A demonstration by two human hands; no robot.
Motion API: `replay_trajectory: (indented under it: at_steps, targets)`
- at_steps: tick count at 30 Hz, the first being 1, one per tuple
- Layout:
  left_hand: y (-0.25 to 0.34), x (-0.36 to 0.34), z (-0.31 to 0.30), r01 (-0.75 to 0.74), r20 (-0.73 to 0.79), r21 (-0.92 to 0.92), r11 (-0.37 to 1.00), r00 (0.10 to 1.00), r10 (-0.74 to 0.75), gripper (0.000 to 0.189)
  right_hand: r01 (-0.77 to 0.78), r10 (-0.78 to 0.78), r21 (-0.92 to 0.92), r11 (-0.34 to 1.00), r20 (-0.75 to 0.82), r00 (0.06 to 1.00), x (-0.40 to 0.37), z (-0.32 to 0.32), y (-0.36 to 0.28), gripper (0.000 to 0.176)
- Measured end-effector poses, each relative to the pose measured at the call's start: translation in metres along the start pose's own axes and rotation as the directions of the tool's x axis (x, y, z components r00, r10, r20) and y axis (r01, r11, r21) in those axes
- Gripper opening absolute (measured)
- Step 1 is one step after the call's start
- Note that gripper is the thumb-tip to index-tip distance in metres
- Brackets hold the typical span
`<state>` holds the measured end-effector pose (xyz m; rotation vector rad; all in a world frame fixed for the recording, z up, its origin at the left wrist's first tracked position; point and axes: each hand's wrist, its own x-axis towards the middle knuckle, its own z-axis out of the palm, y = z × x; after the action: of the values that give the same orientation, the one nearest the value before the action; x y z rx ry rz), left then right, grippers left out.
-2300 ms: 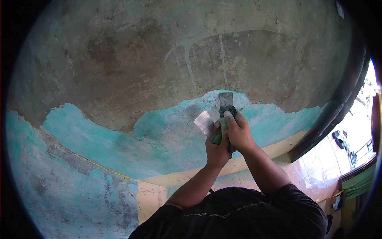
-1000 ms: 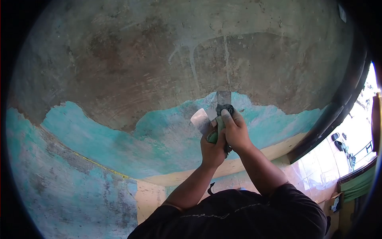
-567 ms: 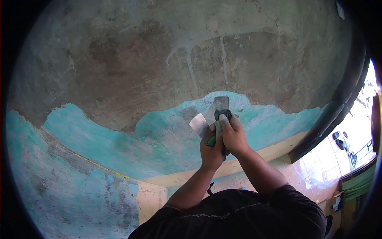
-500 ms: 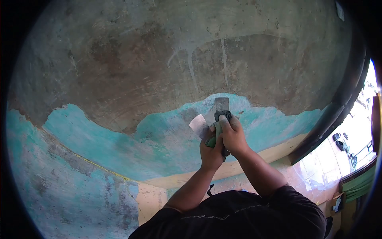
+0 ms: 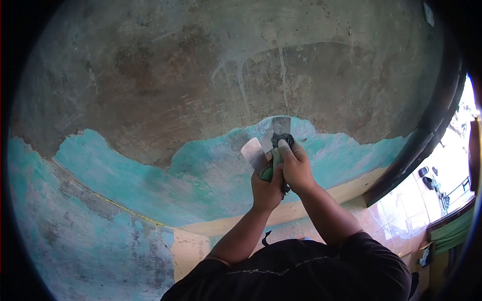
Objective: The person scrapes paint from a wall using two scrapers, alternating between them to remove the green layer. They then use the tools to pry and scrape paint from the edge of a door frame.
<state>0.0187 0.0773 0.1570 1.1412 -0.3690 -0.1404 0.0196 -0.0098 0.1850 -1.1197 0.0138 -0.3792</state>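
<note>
My left hand (image 5: 266,193) is closed around the green handle of a putty knife (image 5: 253,151), whose wide metal blade tilts up to the left. Beside it, a second putty knife (image 5: 281,124) points straight up, its grey blade overlapping the peeled paint edge in this view. A dark cloth (image 5: 283,138) is bunched round the lower part of that blade. My right hand (image 5: 296,165) pinches the cloth, thumb on top. Both hands press together, and a pale green handle shows between them; their palms hide the rest of it.
Ahead, a wall (image 5: 165,100) shows bare grey-brown plaster above turquoise paint (image 5: 216,170). Another patchy blue wall (image 5: 100,241) meets it at the left. A dark door frame (image 5: 416,150) curves down the right side, with sandals (image 5: 428,181) on the bright floor beyond. A green curtain (image 5: 454,231) hangs lower right.
Both hands and the knives have shifted slightly upward. The dark cloth sits a little higher on the upright blade, covering more of it.
</note>
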Motion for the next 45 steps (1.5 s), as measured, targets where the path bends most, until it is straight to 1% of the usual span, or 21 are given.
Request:
replay_trajectory:
  at_steps: [2,5,8,11,14,17,20,23,26,29,35,38,41,44,45]
  targets:
    - [0.005,-0.004,0.0,0.054,0.0,0.056,0.997,0.999,-0.054,0.019,-0.038,0.038,0.003,0.999,-0.025,0.999,-0.003,-0.004,0.004,0.02]
    - [0.016,-0.002,0.003,0.073,-0.048,0.119,0.99,0.997,-0.067,0.017,-0.019,0.019,0.013,1.0,-0.022,1.0,0.0,-0.001,0.002,0.022]
    - [0.026,0.0,0.002,0.01,0.017,0.159,0.987,1.0,-0.012,0.016,-0.021,0.028,0.12,0.993,-0.061,0.998,-0.001,0.008,-0.003,0.022]
    - [0.014,-0.004,-0.002,-0.005,0.01,0.129,0.992,1.0,0.004,0.021,-0.021,0.025,0.084,0.996,-0.046,0.999,-0.006,0.003,0.006,0.022]
    - [0.015,-0.001,-0.001,0.03,-0.016,0.164,0.986,0.999,-0.028,0.022,-0.035,0.038,0.038,0.999,-0.07,0.997,-0.001,0.0,0.006,0.022]
    - [0.018,0.004,-0.002,-0.072,0.065,0.175,0.982,0.996,0.062,0.021,-0.038,0.045,0.176,0.984,-0.038,0.998,0.0,0.004,-0.001,0.021]
    - [0.01,0.002,-0.006,-0.013,0.014,0.174,0.985,1.0,0.011,0.019,0.014,-0.008,0.09,0.996,-0.075,0.997,0.0,0.001,0.012,0.022]
    - [0.02,0.002,-0.002,0.042,-0.001,0.191,0.981,0.999,-0.042,0.017,0.028,-0.027,0.02,0.999,-0.073,0.997,0.003,-0.001,0.01,0.021]
    - [0.016,0.009,-0.012,-0.044,0.07,0.255,0.966,0.997,0.027,0.015,0.01,0.002,0.109,0.994,-0.103,0.995,0.002,0.006,0.006,0.021]
    - [0.023,-0.002,-0.004,0.049,0.013,0.165,0.985,0.999,-0.052,0.016,0.042,-0.04,0.039,0.998,-0.062,0.997,-0.003,0.004,0.009,0.022]
    - [0.023,0.004,-0.004,0.022,0.028,0.145,0.989,0.999,-0.026,0.016,0.029,-0.026,0.078,0.996,-0.04,0.999,0.002,0.005,0.004,0.022]
    - [0.021,-0.006,-0.001,0.063,0.0,0.094,0.994,0.998,-0.064,0.018,-0.012,0.013,0.054,0.998,-0.027,1.0,-0.005,0.004,0.007,0.022]
    - [0.018,-0.002,-0.002,0.008,-0.015,0.104,0.995,1.0,-0.006,0.021,0.04,-0.04,0.028,0.999,0.001,0.999,0.006,0.004,0.006,0.021]
    - [0.017,0.003,-0.004,-0.008,0.006,0.109,0.994,1.0,0.007,0.021,0.038,-0.038,0.033,0.999,-0.003,0.999,0.005,0.005,0.007,0.02]
    - [0.014,0.001,-0.005,0.015,-0.001,0.123,0.992,1.0,-0.015,0.02,0.041,-0.041,0.018,0.999,-0.011,0.999,0.003,0.003,0.009,0.019]
